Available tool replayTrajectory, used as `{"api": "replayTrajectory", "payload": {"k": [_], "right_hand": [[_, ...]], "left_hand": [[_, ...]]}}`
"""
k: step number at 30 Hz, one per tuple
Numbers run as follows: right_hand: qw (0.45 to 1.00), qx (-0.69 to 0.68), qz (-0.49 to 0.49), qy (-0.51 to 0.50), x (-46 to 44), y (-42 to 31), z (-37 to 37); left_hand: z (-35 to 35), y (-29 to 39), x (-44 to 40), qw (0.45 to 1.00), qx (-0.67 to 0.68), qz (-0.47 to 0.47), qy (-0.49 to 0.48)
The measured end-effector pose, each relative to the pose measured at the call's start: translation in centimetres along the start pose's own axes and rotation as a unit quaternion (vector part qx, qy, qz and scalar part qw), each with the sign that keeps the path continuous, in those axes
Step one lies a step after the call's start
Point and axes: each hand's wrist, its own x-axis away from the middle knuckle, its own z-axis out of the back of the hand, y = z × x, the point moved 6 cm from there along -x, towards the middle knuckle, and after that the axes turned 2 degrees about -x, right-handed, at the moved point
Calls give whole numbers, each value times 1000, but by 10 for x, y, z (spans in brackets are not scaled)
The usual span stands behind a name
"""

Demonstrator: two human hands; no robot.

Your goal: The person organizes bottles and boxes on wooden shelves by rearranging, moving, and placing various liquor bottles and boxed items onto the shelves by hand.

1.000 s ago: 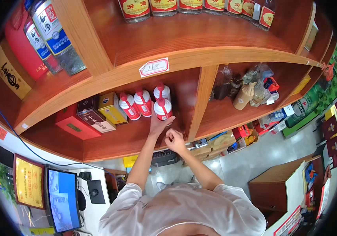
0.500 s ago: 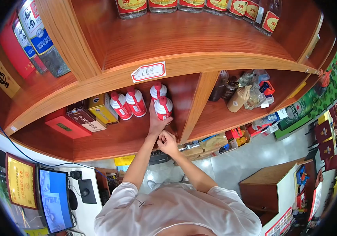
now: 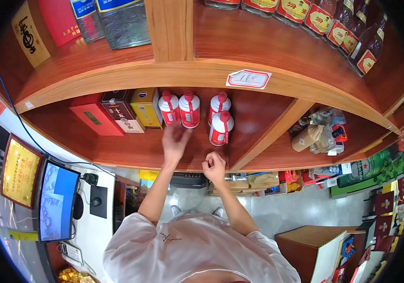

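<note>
Head view: a person's two bare hands are at a wooden shelf (image 3: 131, 151), where the yellow box (image 3: 146, 108) serves as landmark.
Nearer bottles: the left bottle (image 3: 169, 112) stands upright just right of the yellow box, with the second bottle (image 3: 189, 113) close on its right.
Farther bottles: well right of the yellow box, the back bottle (image 3: 220, 101) and the front bottle (image 3: 218, 135) stand upright, one before the other.
Progress: all four bottles appear set down, none lifted; the nearer two are abreast, the farther two are not. How much handling is left cannot be told.
Left hand (image 3: 175, 143): below and right of the yellow box, blurred, fingers parted and gripping nothing visible; contact with the nearer bottles cannot be told.
Right hand (image 3: 214, 166): farther right of the yellow box, below the front bottle, fingers loosely curled in, no bottle held.
</note>
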Motion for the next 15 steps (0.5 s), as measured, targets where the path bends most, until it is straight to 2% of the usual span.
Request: {"api": "replayTrajectory", "payload": {"k": [1,4,8,10,12,15], "right_hand": [[1000,-1,4,3,0,-1,0],[1000,3,8,7,0,-2,-1],[1000,0,-7,9,0,-3,0],[1000,4,-3,12,-1,-2,0],[1000,7,-5,10,-1,-3,0],[1000,4,-8,5,-2,-6,-2]], "left_hand": [[19,3,-8,996,-45,-48,63],[31,16,-20,999,-38,-8,38],[7,-48,-35,996,91,6,-22],[6,-43,-34,997,-54,-54,22],[5,-32,-30,976,-184,-94,72],[-1,-21,-23,962,-246,-79,89]]}}
